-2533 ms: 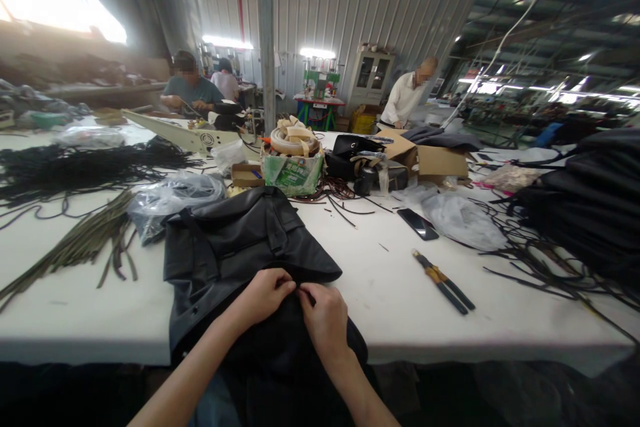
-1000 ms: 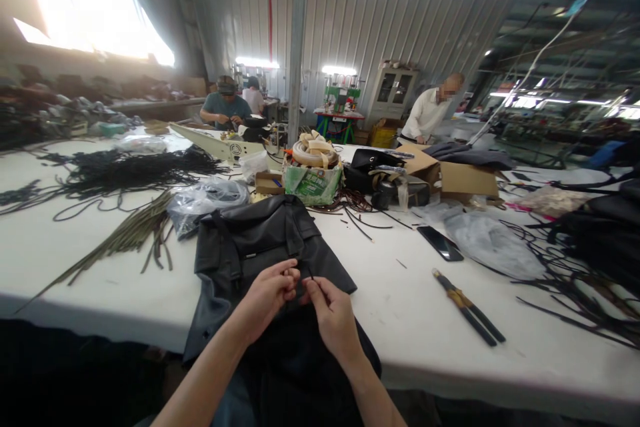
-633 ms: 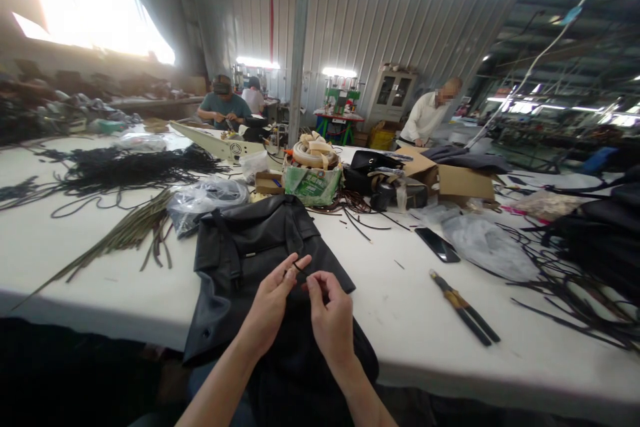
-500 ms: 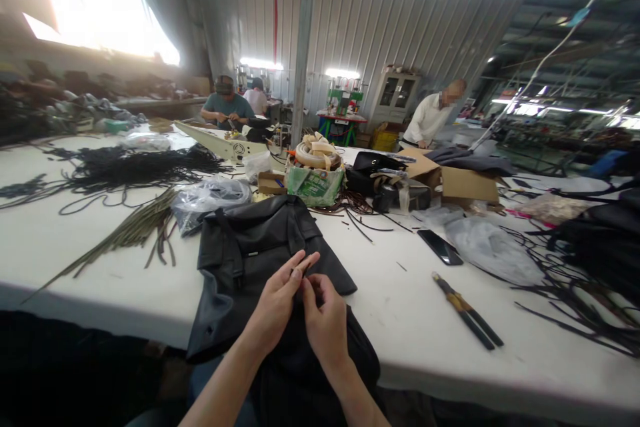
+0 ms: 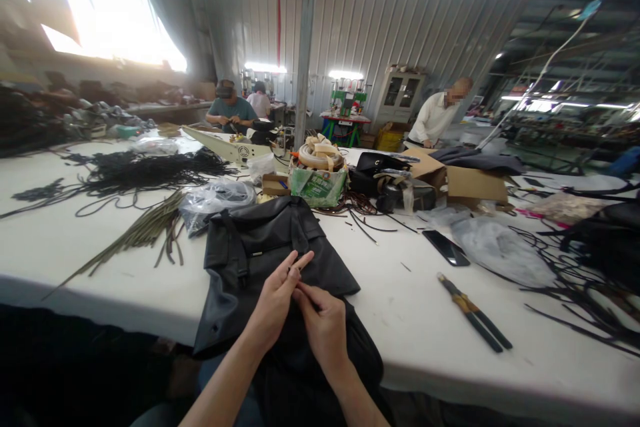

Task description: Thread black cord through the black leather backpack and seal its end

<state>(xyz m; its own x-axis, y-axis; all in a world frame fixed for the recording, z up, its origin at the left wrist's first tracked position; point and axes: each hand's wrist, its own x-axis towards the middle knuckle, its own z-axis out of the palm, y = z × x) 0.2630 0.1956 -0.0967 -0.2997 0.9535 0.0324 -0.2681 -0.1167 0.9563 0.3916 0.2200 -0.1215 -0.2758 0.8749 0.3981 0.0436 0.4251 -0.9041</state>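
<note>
Left hand (image 5: 273, 297) just beside right hand (image 5: 324, 327) over 1 black bag (image 5: 273, 240).

Both bare forearms (image 5: 227, 373) slant inward; from where I stand, the left hand (image 5: 273, 300) has two fingers (image 5: 306, 259) outstretched, the right hand (image 5: 323, 327) curled just beside it.

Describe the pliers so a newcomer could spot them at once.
On the long white table, look right of the smooth black bag. Nearer than the flat black phone lie the metal-tipped pliers, set apart by yellow-and-black handles.
</note>
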